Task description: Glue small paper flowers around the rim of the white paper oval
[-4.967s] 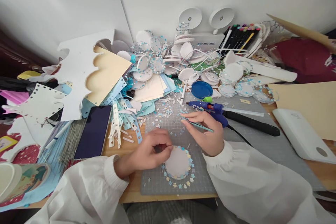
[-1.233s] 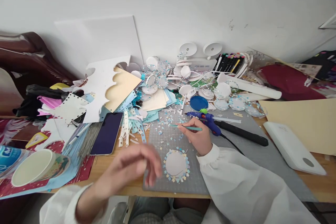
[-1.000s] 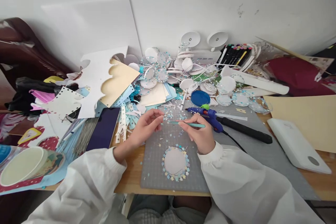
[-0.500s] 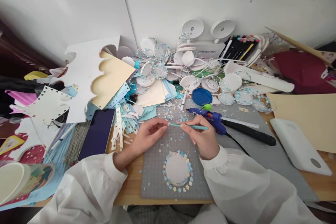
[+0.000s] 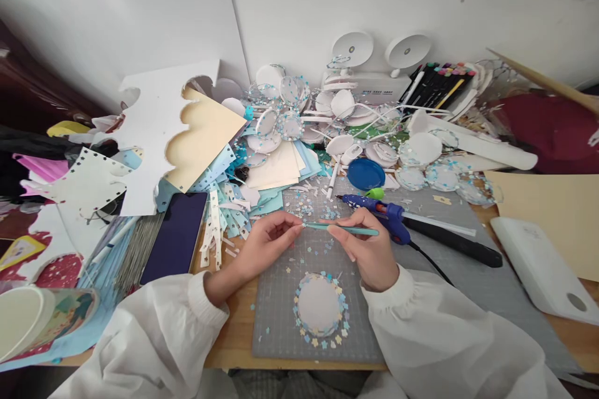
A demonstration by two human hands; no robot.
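Teal tweezers point(image 5: 355, 229) lie almost level in my right hand point(image 5: 369, 249), pinched between thumb and fingers with the tips pointing left. My left hand point(image 5: 274, 246) is closed, thumb against fingertips, right at those tips. A tiny pale bit shows there, too small to name. Below both hands, a white round disc point(image 5: 321, 305) ringed with small blue, cream and white paper stars rests on the grey cutting mat point(image 5: 276, 330). Loose paper stars point(image 5: 311, 207) are scattered on the mat beyond my hands.
Right of my right hand lies a blue glue gun point(image 5: 395, 221) with its cord; farther right is a white power bank point(image 5: 538, 262). A blue lid point(image 5: 365, 173) and many decorated discs point(image 5: 423, 148) crowd the back. On the left are a phone point(image 5: 173, 237) and a cup point(image 5: 28, 324).
The view has turned slightly, so most things sit a little farther right. Both hands keep nearly the same pose at the tweezers' tips.
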